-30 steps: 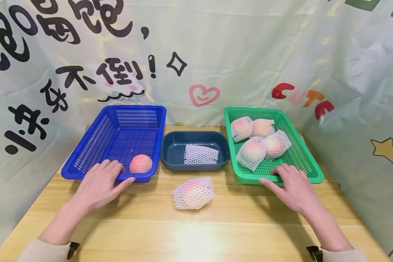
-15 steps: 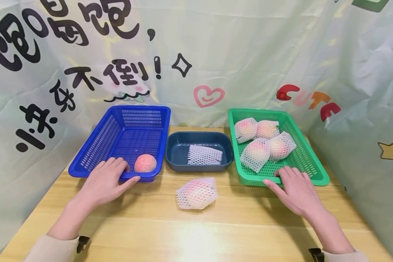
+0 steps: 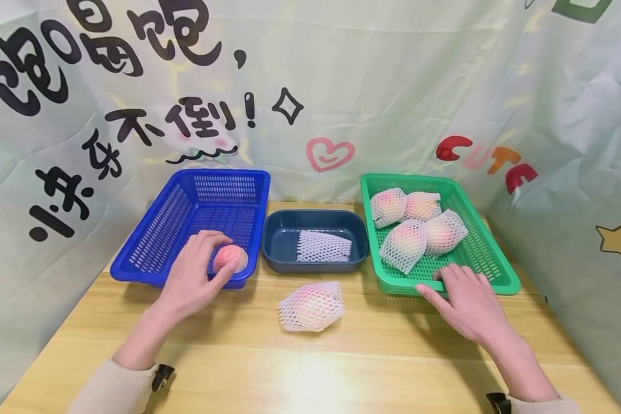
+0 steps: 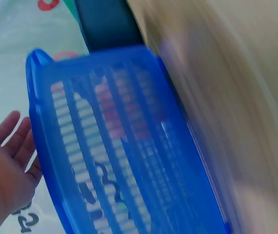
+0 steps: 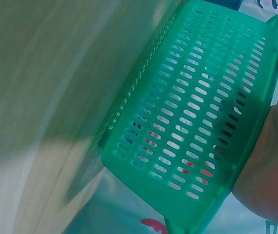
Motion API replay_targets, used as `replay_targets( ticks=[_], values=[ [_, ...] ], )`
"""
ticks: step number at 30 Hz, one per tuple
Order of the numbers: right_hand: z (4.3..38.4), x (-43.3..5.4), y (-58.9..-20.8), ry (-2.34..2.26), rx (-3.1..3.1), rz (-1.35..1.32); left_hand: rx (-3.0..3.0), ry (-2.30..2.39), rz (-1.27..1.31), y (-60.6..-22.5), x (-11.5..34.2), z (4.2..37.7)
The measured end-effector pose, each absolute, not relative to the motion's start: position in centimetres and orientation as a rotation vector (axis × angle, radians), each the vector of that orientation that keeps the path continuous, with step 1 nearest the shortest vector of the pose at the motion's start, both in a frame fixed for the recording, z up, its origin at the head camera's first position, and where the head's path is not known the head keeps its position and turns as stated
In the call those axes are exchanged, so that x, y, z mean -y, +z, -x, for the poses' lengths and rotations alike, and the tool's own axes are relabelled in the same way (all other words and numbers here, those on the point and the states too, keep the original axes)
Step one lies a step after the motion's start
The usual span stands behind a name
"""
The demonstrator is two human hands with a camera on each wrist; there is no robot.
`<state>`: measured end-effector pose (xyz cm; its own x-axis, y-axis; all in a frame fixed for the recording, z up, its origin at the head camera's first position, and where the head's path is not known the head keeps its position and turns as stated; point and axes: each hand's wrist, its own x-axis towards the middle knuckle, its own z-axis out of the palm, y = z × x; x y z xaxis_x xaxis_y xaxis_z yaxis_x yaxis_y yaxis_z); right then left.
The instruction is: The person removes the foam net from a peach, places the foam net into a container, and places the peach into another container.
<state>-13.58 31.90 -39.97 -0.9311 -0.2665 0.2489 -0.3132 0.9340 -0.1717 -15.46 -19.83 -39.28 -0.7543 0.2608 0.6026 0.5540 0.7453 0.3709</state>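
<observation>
A bare pink-and-cream peach [image 3: 231, 259] lies in the front right corner of the blue basket [image 3: 150, 230]. My left hand [image 3: 194, 279] reaches over the basket's front rim, fingers curved behind the peach and thumb overlapping its front. In the left wrist view, that hand's fingers [image 4: 19, 144] stand loosely spread above the rim. My right hand [image 3: 468, 299] holds the front rim of the green basket [image 3: 489, 270], thumb along the rim and fingers bent inside. Several peaches in white foam nets [image 3: 403, 241] fill the green basket's back left part.
Between the baskets stands a dark blue tray [image 3: 276, 259] with a flat, white foam net [image 3: 323, 246] in it. One netted peach [image 3: 311, 306] lies on the wooden table [image 3: 238, 356] in front. A printed cloth [image 3: 403, 86] hangs behind and at the sides.
My left hand has left the blue basket's front rim and moved right, to the bare peach. My right hand stays at the green basket's rim. The head view has shifted slightly.
</observation>
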Motion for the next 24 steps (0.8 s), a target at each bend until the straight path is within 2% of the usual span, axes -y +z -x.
replay_targets(
  ticks=[9, 24],
  values=[
    [13.6, -31.9, -39.9, 0.318, 2.868, -0.429, 2.34, -0.963, 0.752, -38.8, 15.9, 16.3],
    [13.7, -31.8, -39.9, 0.326, 2.876, -0.427, 2.412, -1.004, 1.132, -39.6, 11.3, 16.8]
  ],
)
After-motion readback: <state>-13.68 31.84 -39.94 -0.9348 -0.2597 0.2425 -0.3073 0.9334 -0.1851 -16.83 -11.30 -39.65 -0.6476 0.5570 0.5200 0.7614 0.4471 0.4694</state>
